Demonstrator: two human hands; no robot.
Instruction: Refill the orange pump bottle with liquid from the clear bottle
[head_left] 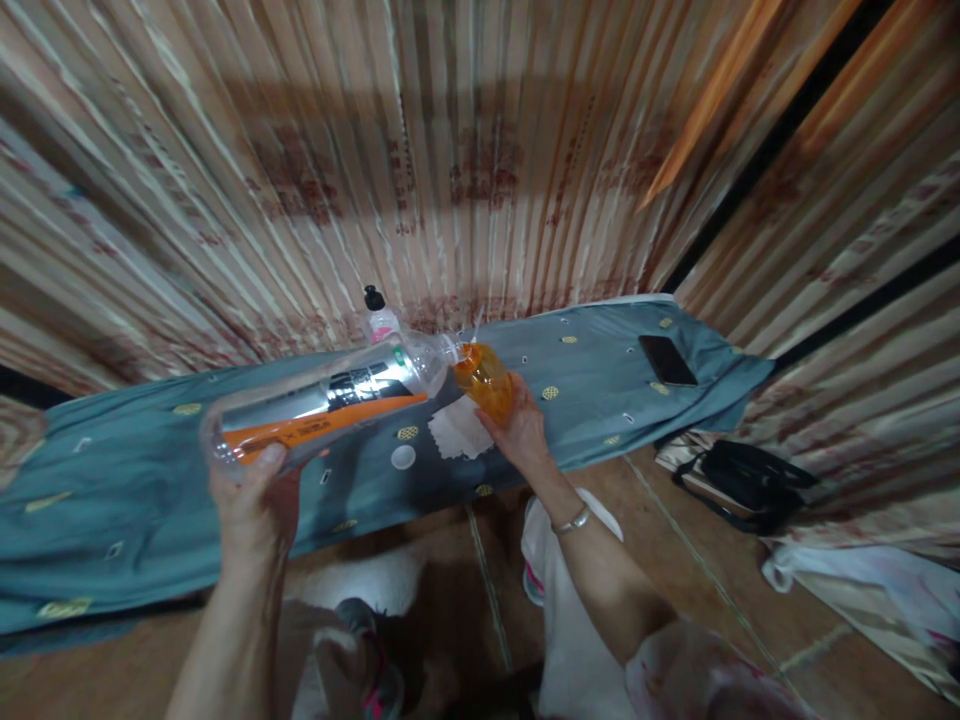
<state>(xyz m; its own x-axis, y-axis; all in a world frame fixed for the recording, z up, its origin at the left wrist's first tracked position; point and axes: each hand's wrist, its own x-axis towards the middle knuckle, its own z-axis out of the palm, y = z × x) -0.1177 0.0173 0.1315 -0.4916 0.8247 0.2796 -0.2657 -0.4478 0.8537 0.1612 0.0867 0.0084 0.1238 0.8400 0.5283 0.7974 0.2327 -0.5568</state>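
Left hand: grips base of tipped clear bottle, lower left.
Right hand: clasps orange bottle, centre.
Tip: keep mouths aligned.

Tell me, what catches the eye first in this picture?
A big clear bottle, tipped on its side in the left hand, meets a small orange bottle held by the right hand at centre. Under them lies a blue-grey cloth; a black phone rests on its right end, and striped curtains hang behind.
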